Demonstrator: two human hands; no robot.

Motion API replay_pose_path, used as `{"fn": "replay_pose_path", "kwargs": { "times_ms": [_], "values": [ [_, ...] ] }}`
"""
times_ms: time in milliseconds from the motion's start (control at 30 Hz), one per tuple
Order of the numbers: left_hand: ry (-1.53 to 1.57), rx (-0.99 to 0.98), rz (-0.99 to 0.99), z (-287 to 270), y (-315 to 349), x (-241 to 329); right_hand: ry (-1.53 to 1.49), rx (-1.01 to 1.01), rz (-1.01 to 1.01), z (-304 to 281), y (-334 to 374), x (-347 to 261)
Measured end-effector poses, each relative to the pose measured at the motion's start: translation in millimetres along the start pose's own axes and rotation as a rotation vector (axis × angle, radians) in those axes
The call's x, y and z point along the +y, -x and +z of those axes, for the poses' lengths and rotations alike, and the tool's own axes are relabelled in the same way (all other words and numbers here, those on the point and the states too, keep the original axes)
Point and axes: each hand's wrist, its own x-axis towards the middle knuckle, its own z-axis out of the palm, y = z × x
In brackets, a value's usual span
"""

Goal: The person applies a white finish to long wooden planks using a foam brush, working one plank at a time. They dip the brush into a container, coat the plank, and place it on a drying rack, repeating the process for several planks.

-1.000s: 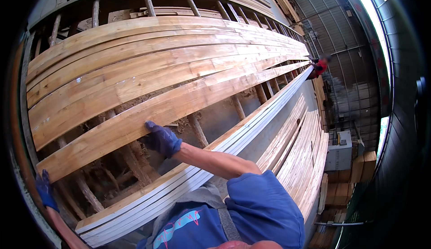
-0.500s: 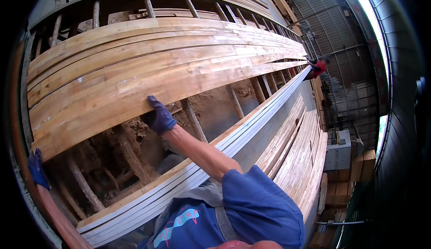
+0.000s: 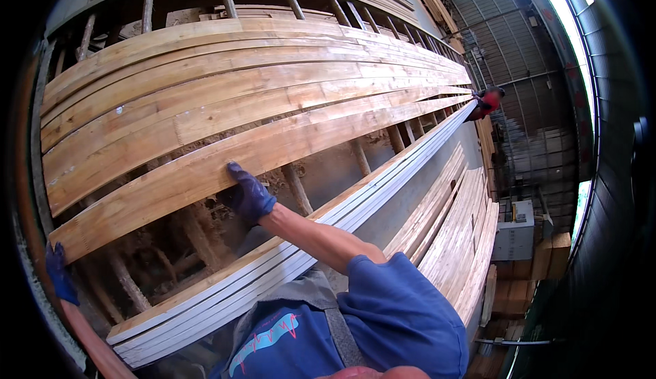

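A long, flat wooden board (image 3: 164, 187) lies at a slant on the near side of a row of similar boards (image 3: 225, 92). My right hand (image 3: 250, 193), in a dark blue glove, grips its near edge, the thumb on top and the other fingers hidden below. At the board's left end, my gloved left hand (image 3: 60, 275) holds the corner with its fingertips; part of its grip is hidden. A stack of boards with white edges (image 3: 225, 300) runs close in front of my body, beneath my right forearm.
Round crossbars (image 3: 128, 280) span the frame under the boards, with wood debris below. Far off, a person in red (image 3: 488, 100) stands by the boards' other end. More planks (image 3: 444, 249) lie to the right, near a grey box (image 3: 514, 235).
The held board has come toward me, and a gap has opened between it and the row behind at the left. Both hands have moved slightly nearer with it.
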Motion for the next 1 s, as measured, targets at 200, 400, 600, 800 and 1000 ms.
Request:
{"fn": "replay_pose_path", "kwargs": {
  "times_ms": [200, 400, 600, 800, 1000],
  "values": [
    [0.056, -0.051, -0.133, -47.8, 54.6, -12.0, -0.025, 0.043, 0.081, 1.8, 43.9, 10.7],
    [0.279, -0.034, -0.013, -17.0, 41.7, -34.9, 0.021, -0.025, 0.086, -11.8, 18.6, 2.7],
    [0.137, -0.025, -0.031, 48.7, -39.8, 7.6, -0.016, -0.134, 0.017, 3.4, -41.4, -19.0],
    [-0.668, 0.074, 0.2, -48.5, 41.7, -48.9, 0.115, -0.023, 0.186, -17.6, -33.1, 28.2],
    [-0.687, 0.137, -0.003, 82.8, 124.1, 81.7, 0.335, 0.123, 0.498, -63.2, 32.0, -1.3]
  ]
}}
